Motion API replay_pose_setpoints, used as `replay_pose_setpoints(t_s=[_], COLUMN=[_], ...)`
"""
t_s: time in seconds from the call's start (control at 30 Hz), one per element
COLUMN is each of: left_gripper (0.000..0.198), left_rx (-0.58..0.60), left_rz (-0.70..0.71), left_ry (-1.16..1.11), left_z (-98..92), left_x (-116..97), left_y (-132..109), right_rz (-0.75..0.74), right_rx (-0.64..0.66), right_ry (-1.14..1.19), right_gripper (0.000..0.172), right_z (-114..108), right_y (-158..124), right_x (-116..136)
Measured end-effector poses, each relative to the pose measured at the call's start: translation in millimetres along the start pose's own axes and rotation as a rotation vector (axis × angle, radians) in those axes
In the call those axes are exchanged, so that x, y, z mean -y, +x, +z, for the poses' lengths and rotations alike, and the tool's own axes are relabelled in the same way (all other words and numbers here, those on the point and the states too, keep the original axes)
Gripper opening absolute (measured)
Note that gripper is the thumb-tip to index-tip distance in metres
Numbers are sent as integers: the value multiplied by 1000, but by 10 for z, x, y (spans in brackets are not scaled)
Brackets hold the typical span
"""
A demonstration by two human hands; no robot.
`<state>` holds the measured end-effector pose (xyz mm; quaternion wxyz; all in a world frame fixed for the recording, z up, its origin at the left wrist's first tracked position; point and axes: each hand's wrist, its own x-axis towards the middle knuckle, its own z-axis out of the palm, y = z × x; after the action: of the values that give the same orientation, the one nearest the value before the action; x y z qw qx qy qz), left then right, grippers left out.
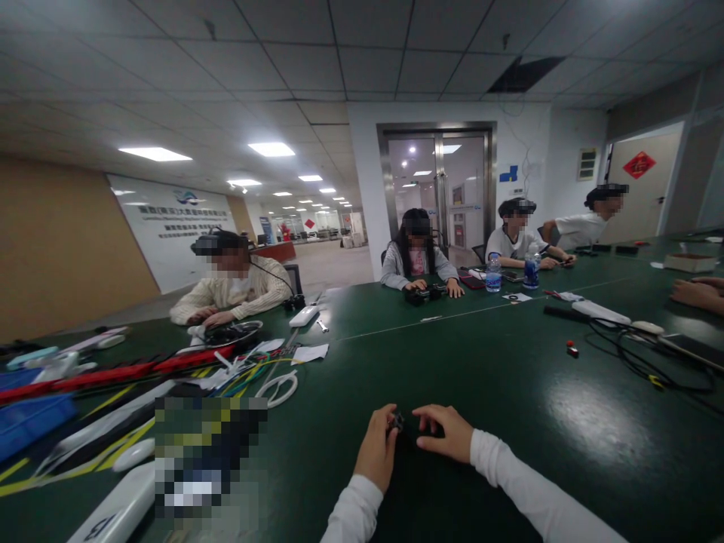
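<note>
My left hand is closed on a small dark piece with metallic and reddish parts, held between thumb and fingers just above the green table. Its exact kind is too small to make out. To the right, my right hand is open, with curved fingers and thumb apart, pointing toward the small piece. A short gap separates the fingertips from it. Nothing shows clearly in that hand.
Left lie cables, a white coil, blue trays and a white device. Right are a small red-and-black piece, black cables and a white power strip. Several people sit around the table; two bottles stand beyond.
</note>
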<state>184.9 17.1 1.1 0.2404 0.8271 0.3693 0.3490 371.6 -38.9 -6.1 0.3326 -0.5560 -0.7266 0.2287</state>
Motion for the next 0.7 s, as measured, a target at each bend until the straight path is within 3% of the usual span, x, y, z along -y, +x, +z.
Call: replay_pose_setpoints(t_s=[0.2,0.37,0.5,0.6,0.7], left_gripper=[35,38,32,30,31], left_rx=[-161,-319,-471,-540,-536], left_rz=[-77,-244,-326,-361,-378], left_ry=[133,205,356,432,467], left_z=[-256,-697,-1057,-1202,-1228], left_x=[474,970,1213,1278,1282], left_y=[120,146,58,-5,-12], right_rz=[19,58,76,21,-156], right_rx=[-30,-83,-123,-222,-347], right_ry=[153,170,156,138,124], right_gripper=[43,41,39,31,23], right_z=[-46,-95,-149,-293,-565], right_y=[-38,-60,-70,-110,-294], right_x=[-44,-79,-92,121,707])
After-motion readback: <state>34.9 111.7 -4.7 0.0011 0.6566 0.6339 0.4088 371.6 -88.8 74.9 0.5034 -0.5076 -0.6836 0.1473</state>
